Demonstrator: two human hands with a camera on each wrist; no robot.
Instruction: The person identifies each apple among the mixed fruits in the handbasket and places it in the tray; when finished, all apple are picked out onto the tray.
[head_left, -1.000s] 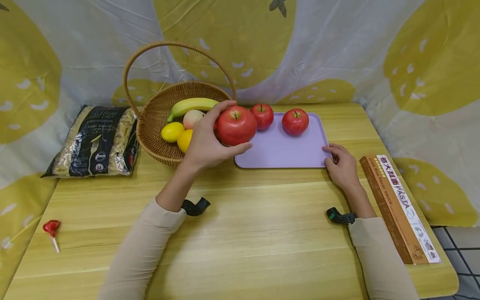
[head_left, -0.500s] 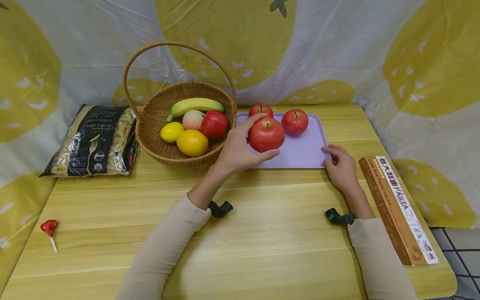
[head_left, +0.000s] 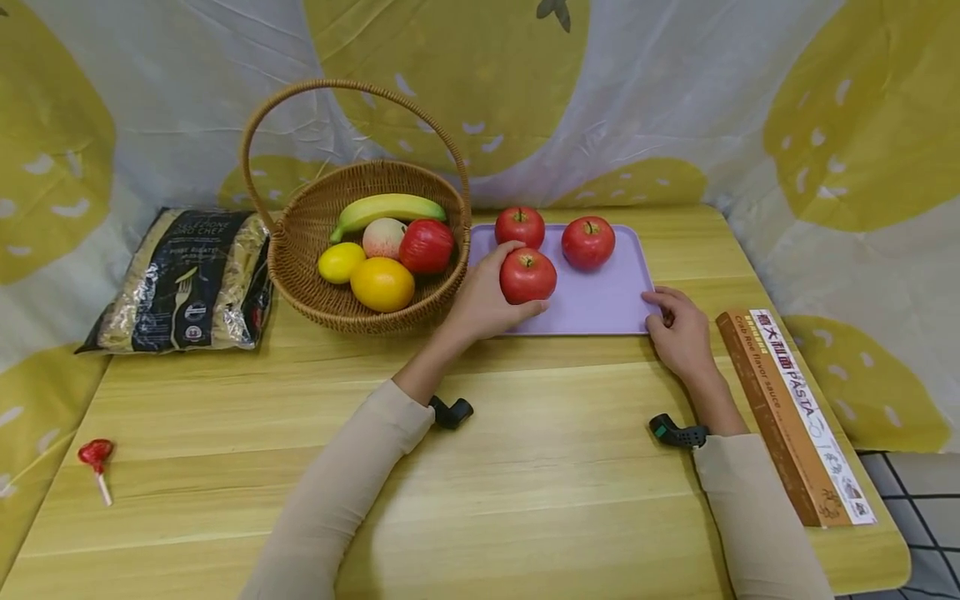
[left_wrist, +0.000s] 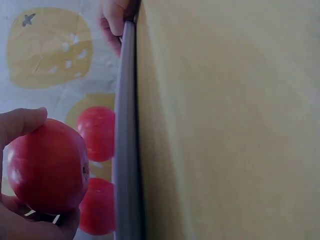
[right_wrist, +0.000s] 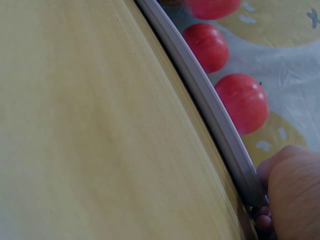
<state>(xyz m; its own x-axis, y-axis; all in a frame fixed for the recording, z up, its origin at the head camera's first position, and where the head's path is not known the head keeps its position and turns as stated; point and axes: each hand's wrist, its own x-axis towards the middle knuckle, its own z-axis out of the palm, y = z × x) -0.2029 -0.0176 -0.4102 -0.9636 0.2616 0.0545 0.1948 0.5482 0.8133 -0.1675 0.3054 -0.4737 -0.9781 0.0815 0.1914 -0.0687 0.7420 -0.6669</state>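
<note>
My left hand (head_left: 482, 302) grips a red apple (head_left: 528, 276) between thumb and fingers, close over the left part of the purple tray (head_left: 600, 304). In the left wrist view the held apple (left_wrist: 47, 167) sits nearer the camera than the tray rim (left_wrist: 126, 150). Two more red apples stand on the tray toward its back: one at the back left (head_left: 519, 227), the other right of it (head_left: 588, 242). At the tray's right edge my right hand (head_left: 681, 332) pinches the rim; the right wrist view shows the thumb and curled fingers (right_wrist: 263, 220) at the corner.
Left of the tray stands a wicker basket (head_left: 300, 292) with a tall handle, holding a banana, a peach, a red apple, a lemon and an orange-yellow fruit. A pasta bag (head_left: 187, 283) lies farther left, a lollipop (head_left: 97, 458) at front left, a long pasta box (head_left: 795, 417) at right.
The left hand has carried its apple rightward from in front of the basket, then lowered it over the tray. The right hand has stayed at the tray's right edge.
</note>
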